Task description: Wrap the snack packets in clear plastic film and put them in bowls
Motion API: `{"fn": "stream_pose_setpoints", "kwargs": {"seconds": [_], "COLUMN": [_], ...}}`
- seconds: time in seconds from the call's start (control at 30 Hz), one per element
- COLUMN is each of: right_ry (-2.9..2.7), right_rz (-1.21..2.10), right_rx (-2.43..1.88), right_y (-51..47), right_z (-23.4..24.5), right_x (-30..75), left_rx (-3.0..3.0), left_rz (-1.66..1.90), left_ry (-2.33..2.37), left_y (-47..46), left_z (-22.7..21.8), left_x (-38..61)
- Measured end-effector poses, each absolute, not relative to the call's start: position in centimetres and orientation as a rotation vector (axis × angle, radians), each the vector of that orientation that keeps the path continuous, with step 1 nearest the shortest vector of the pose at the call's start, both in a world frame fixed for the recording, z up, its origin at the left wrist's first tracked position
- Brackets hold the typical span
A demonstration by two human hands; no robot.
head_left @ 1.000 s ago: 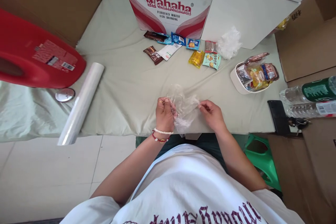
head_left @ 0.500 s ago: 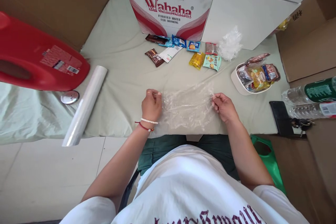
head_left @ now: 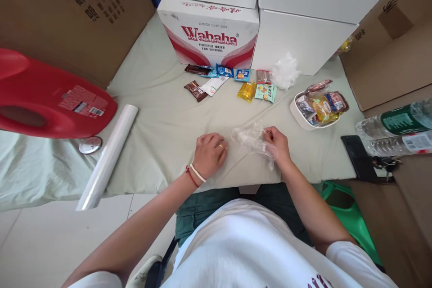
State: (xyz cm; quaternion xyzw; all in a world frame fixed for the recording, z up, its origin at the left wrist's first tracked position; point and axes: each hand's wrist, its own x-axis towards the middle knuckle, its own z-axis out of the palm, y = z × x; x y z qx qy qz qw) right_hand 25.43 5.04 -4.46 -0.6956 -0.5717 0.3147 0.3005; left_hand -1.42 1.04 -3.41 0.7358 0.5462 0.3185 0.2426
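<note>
A crumpled piece of clear plastic film (head_left: 249, 138) is bunched in my right hand (head_left: 277, 145), whose fingers pinch it. Part of the film spreads to the left over the table cloth. My left hand (head_left: 211, 155), wearing a ring and two bracelets, rests palm down on the cloth with its fingers slightly bent and apart. A small gap separates it from the film. Behind both hands lie several small snack packets, among them a yellow packet (head_left: 247, 91), a mint-green packet (head_left: 265, 93) and a brown cocoa packet (head_left: 195, 91).
A white tub (head_left: 299, 118) of packed snacks stands at the right, near a phone (head_left: 357, 157), keys and bottles. Another clear plastic wad (head_left: 285, 71) lies by the boxes. At left are a plastic roll (head_left: 108, 157), a round tin (head_left: 90, 145) and a red jug (head_left: 50, 99).
The film, stretched between both hands before, is now gathered into my right hand. My left hand has let go and come down on the cloth, a little to the right. The view has shifted.
</note>
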Motion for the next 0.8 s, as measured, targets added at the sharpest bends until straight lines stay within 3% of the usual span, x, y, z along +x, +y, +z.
{"fn": "stream_pose_setpoints", "kwargs": {"seconds": [0.17, 0.43, 0.57, 0.8], "right_ry": [-1.648, -1.945, -2.239, -2.468], "right_rz": [0.525, 0.283, 0.297, 0.359], "right_rx": [-1.963, -1.915, -1.873, -1.759], "right_y": [4.6, 4.1, 4.0, 3.8], "right_z": [-4.1, -3.9, -3.5, -3.0], "right_x": [24.9, 22.9, 21.3, 18.8], "left_rx": [1.371, 0.577, 0.652, 1.295], "left_rz": [1.056, 0.898, 0.982, 1.205], "left_ry": [1.647, 1.357, 1.343, 1.689], "left_y": [1.9, 4.6, 5.3, 4.1], "left_z": [-1.5, 0.4, -0.5, -1.8], "left_x": [1.1, 7.4, 9.2, 8.0]}}
